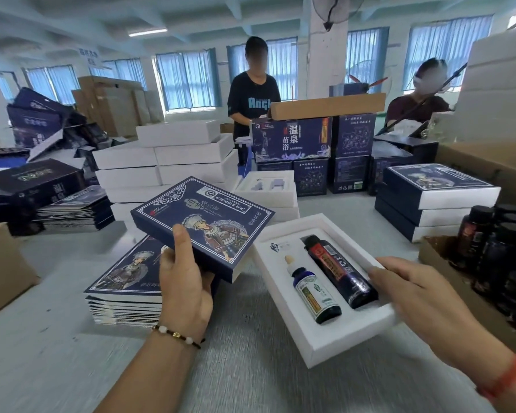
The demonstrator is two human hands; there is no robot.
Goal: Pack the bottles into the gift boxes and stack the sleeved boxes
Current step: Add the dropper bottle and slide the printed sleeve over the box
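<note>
— What did the left hand (185,281) have?

— It gripped a dark blue printed cardboard sleeve (203,222) bearing a figure in a silver headdress, thumb on the top face and fingers curled under the near edge. The sleeve was lifted and tilted, above a stack of flat sleeves of the same print (125,281) on the grey table (251,368).

— And the right hand (420,296)?

— It lay on the right edge of the white foam-lined gift box (319,332), which sat open on the table just right of the sleeve. The fingers reached fairly straight over the rim, touching the box; I couldn't tell whether the thumb pinched its side.

— Was the box filled?

— Yes. A small blue dropper bottle with a pale cap (313,290) lay in the left recess and a larger dark bottle with a red label (340,269) in the right, side by side, caps pointing away.

— Anything nearby?

— At the far right, a brown cardboard carton (438,257) held more dark bottles (495,248) standing upright. Behind it sat a stack of sleeved boxes (429,204), three high. White boxes (161,162) were piled across the table's middle, and two people (253,96) stood or sat at the far side.
</note>
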